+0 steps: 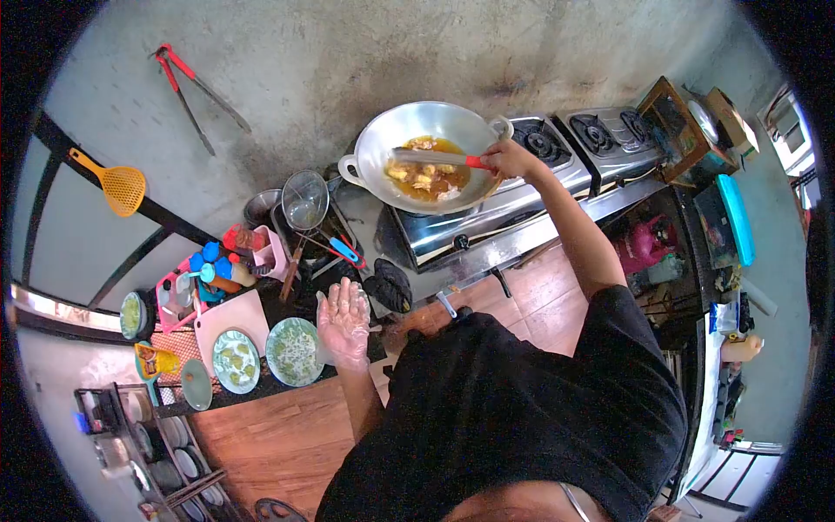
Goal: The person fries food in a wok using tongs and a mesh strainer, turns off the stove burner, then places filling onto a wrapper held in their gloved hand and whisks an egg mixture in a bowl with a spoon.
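Note:
My right hand (509, 161) grips the red handle of metal tongs (430, 157), held over a large silver wok (391, 135). The tongs' far end is at pieces of food (422, 180) frying in brown oil in the wok. My left hand (344, 322) is in a clear plastic glove smeared with something pale, palm up and fingers stretched out, with nothing in it. Beside it is a plate of whitish batter (295, 351). Farther left lies a second plate (235, 361) with yellowish-green pieces on it.
A gas stove (539, 143) stands under and beside the wok. Left of it are a wire strainer (305, 199), a black cloth (388, 285) and several bottles (213, 265). Red-handled tongs (198, 91) and a yellow skimmer (122, 187) hang on the wall. A wooden cabinet (683, 130) stands right.

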Demonstrator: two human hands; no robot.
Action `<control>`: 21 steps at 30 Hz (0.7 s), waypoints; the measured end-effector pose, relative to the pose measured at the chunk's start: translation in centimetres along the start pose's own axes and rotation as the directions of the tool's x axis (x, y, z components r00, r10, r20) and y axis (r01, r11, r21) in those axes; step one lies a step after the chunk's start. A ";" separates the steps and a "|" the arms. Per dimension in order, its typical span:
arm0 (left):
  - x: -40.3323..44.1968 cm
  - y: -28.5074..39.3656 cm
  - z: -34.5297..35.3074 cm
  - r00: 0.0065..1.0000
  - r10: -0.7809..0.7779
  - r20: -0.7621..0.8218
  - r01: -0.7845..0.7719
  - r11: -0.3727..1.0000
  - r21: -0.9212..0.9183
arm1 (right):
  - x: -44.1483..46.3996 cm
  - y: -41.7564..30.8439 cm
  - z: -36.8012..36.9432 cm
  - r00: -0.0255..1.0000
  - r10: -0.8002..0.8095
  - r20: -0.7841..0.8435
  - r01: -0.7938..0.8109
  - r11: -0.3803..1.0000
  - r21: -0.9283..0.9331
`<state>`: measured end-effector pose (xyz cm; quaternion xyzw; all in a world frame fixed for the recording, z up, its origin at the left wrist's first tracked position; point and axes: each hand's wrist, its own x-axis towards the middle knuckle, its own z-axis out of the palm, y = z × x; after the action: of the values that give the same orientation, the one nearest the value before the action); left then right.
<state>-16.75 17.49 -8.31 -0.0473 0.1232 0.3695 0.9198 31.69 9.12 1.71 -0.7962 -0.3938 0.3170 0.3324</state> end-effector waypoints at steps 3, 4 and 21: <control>0.2 -1.4 0.0 0.999 0.013 -0.037 -0.011 0.999 0.052 | -3.4 -2.6 -1.5 0.992 -0.054 -0.110 0.061 0.996 0.060; 0.4 -2.0 0.2 0.996 0.023 -0.086 -0.016 0.996 0.085 | -3.3 -1.7 -2.0 0.981 -0.128 -0.149 0.129 0.992 -0.003; 9.9 -19.9 -8.7 0.929 -0.141 -0.341 0.284 0.863 0.417 | -6.0 0.9 -3.6 0.920 -0.310 -0.241 -0.001 0.612 -0.791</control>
<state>2.22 8.22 -19.36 0.1028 0.3387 0.2134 0.9106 31.90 2.70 4.48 -0.8663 -0.4933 -0.0634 0.0475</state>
